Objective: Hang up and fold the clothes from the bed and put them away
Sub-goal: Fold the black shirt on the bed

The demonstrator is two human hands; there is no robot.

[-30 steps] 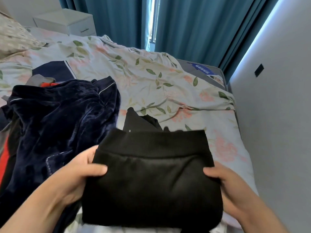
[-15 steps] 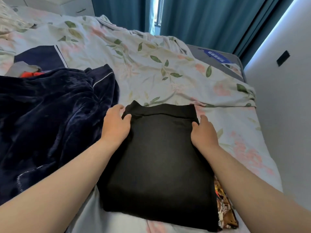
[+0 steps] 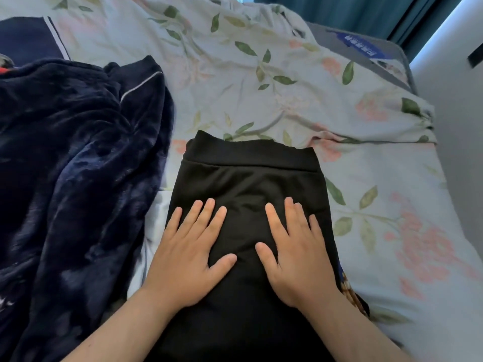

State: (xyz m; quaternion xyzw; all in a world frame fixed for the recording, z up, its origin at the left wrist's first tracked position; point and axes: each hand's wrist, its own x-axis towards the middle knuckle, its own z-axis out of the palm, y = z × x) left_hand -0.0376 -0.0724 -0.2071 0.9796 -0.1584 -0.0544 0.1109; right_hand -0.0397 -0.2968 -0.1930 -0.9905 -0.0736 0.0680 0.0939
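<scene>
A folded black garment (image 3: 248, 173) with a ribbed waistband lies flat on the floral bedsheet (image 3: 261, 82) in front of me. My left hand (image 3: 190, 252) rests palm down on its left half, fingers straight and spread. My right hand (image 3: 295, 252) presses flat on its right half in the same way. A patterned brown and blue cloth (image 3: 350, 291) peeks out from under the black garment's right edge. A crumpled dark navy velvet garment (image 3: 73, 165) with white piping lies heaped to the left.
A white wall (image 3: 460, 126) runs close along the bed's right side. Teal curtains (image 3: 352, 11) hang behind the bed. A grey mattress corner with a blue label (image 3: 363, 45) shows at the far right. Another navy item (image 3: 28, 37) lies at the far left.
The black garment went from held in the air to laid on the bed. Both hands left its side edges and now lie flat on top of it.
</scene>
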